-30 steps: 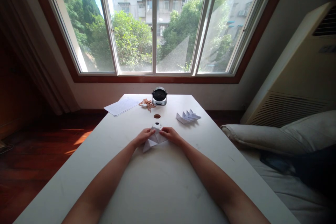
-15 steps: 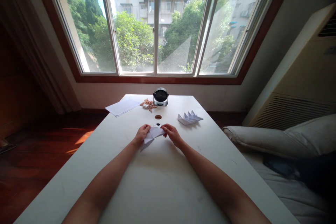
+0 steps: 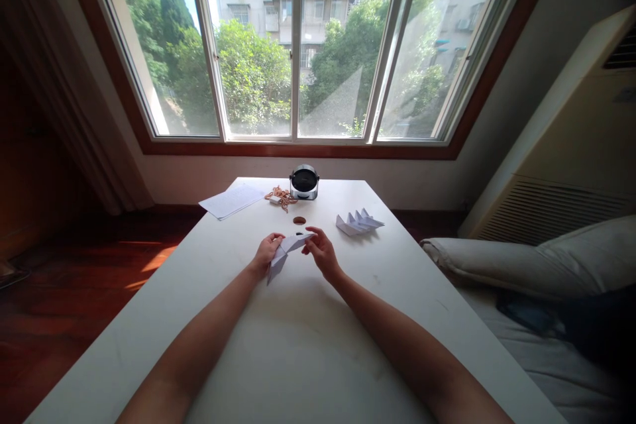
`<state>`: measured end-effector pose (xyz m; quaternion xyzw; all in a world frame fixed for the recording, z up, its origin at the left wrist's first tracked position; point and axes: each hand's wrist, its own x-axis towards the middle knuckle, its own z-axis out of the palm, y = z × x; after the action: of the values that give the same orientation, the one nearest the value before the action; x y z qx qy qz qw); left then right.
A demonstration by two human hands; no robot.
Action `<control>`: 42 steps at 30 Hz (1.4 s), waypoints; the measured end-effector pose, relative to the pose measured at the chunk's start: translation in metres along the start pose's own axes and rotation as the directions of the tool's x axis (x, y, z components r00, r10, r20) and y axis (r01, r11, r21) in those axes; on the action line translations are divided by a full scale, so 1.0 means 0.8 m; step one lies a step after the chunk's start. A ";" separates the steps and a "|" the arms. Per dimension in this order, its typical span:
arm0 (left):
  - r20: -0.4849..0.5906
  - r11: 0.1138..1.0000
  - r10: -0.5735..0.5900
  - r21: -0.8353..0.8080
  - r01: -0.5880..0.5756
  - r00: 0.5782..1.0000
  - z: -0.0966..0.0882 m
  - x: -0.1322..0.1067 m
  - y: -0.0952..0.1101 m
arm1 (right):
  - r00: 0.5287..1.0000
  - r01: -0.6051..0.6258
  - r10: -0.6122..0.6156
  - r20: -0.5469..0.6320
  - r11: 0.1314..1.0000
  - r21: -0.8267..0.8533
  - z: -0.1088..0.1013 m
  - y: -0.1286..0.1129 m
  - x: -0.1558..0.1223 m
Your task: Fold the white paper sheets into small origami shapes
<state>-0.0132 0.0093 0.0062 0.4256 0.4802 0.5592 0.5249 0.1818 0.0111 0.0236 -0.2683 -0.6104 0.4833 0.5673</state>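
Observation:
A piece of folded white paper (image 3: 281, 256) is held above the middle of the table, with creased flaps; one flap points down toward me and another reaches right. My left hand (image 3: 267, 253) grips its left side, thumb on top. At the right-hand flap, my right hand (image 3: 322, 253) has its fingers curled round the paper's edge, the index finger raised above it. Part of the paper is hidden behind the fingers. To the right of my right hand stand several folded white paper pieces (image 3: 358, 223) in a row, with pointed tips upward.
The white table (image 3: 308, 358) has a round hole (image 3: 299, 220) beyond my hands. Farther back are a round black device in a silver stand (image 3: 304, 183), an orange cord (image 3: 282, 197) and some sheets of paper (image 3: 231, 201). A grey sofa (image 3: 536, 265) borders the right side.
My right index finger has lifted and the right hand has turned more upright. The folded paper has tilted, its right flap now seen more edge-on. My left hand keeps its grip.

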 end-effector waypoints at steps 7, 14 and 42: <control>0.016 0.999 -0.007 0.042 0.006 1.000 -0.002 0.000 0.001 | 0.998 -0.051 0.050 0.023 0.999 0.009 0.001 -0.003 -0.002; 0.021 0.998 0.006 0.070 -0.007 1.000 0.000 -0.002 0.004 | 0.993 -0.069 0.065 0.094 0.997 0.040 0.003 0.001 -0.006; 0.074 0.991 0.083 0.099 -0.090 0.994 0.004 0.000 -0.006 | 0.981 -0.114 0.108 0.164 0.993 0.026 0.014 0.012 -0.011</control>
<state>-0.0096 0.0099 0.0020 0.4918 0.4705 0.5409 0.4941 0.1707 0.0041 0.0122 -0.2518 -0.6298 0.5452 0.4927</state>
